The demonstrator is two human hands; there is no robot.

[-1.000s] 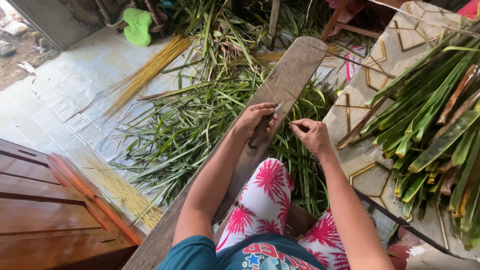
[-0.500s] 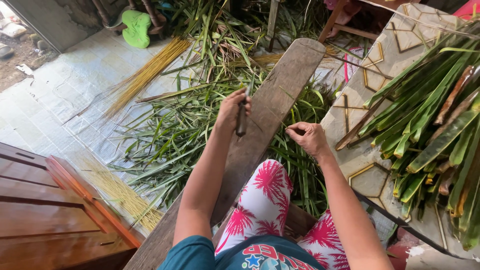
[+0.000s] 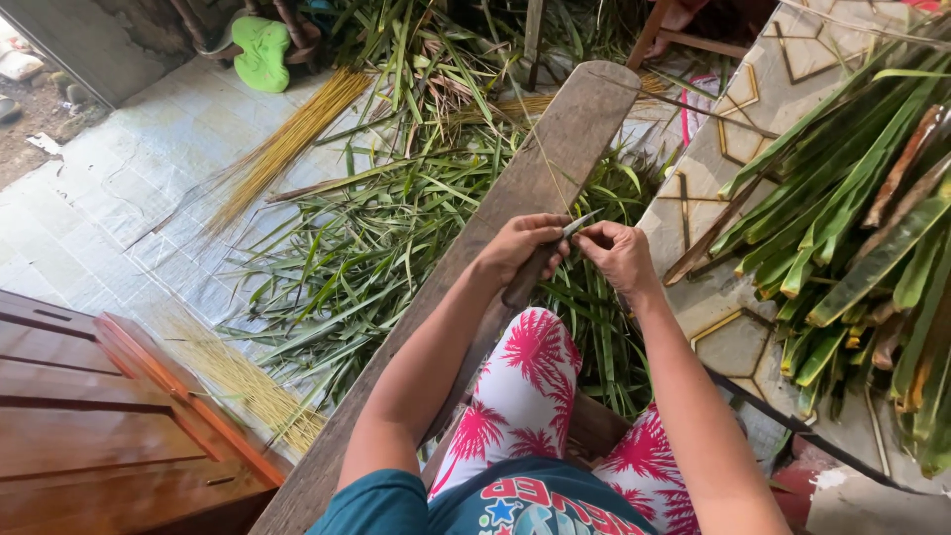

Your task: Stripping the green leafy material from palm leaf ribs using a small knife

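Observation:
My left hand [image 3: 520, 248] grips a small knife [image 3: 543, 263] with a dark wooden handle, its blade pointing right toward my right hand [image 3: 616, 256]. The right hand pinches a thin pale leaf rib [image 3: 543, 159] that runs up and away over a long wooden plank [image 3: 555, 159]. Both hands meet above the plank, just beyond my knees in red and white patterned trousers [image 3: 525, 396].
Green leaf strips [image 3: 367, 248] lie heaped on the floor left of the plank. A bundle of yellow ribs [image 3: 282, 149] lies farther left, another [image 3: 238, 381] by a wooden cabinet [image 3: 89, 416]. Whole green leaves [image 3: 862, 228] are piled at right. A green sandal [image 3: 260, 50] lies at the back.
My left hand with the knife swung out over the plank, then came back to meet my right hand. The right hand has kept its pinch on the rib.

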